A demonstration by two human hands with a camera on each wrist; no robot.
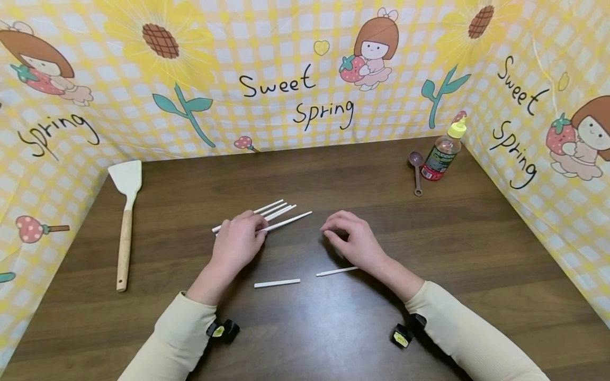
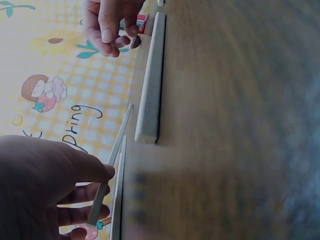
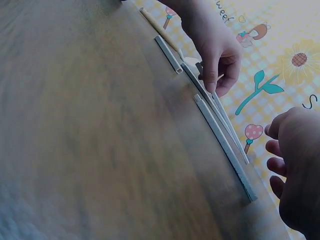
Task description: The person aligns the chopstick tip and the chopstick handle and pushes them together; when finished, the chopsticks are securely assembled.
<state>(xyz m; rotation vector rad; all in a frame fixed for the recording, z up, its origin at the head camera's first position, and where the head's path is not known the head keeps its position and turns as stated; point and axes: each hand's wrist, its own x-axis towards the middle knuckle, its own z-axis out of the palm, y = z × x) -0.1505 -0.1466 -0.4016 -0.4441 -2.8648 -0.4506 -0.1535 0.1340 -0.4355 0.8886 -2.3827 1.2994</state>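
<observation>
My left hand (image 1: 238, 241) pinches a slim white stick (image 1: 293, 219), like a chopstick, between thumb and fingers, its thin end pointing right. Several more white sticks (image 1: 270, 205) lie side by side beneath and beyond that hand. To the right, my right hand (image 1: 352, 238) hovers low over the table, fingers loosely curled round nothing. A short white piece (image 1: 277, 283) with a hollow end lies nearer me, between the hands. Another white piece (image 1: 333, 272) with a narrow stub at one end lies partly hidden under my right wrist; the right wrist view shows its length (image 3: 225, 147).
A spatula (image 1: 126, 222) with a white blade and wooden handle lies at the left of the brown wooden table (image 1: 333, 338). A brown measuring spoon (image 1: 416, 174) and a yellow-capped bottle (image 1: 443, 153) are at the back right. Patterned cloth (image 1: 267, 42) walls the back and sides.
</observation>
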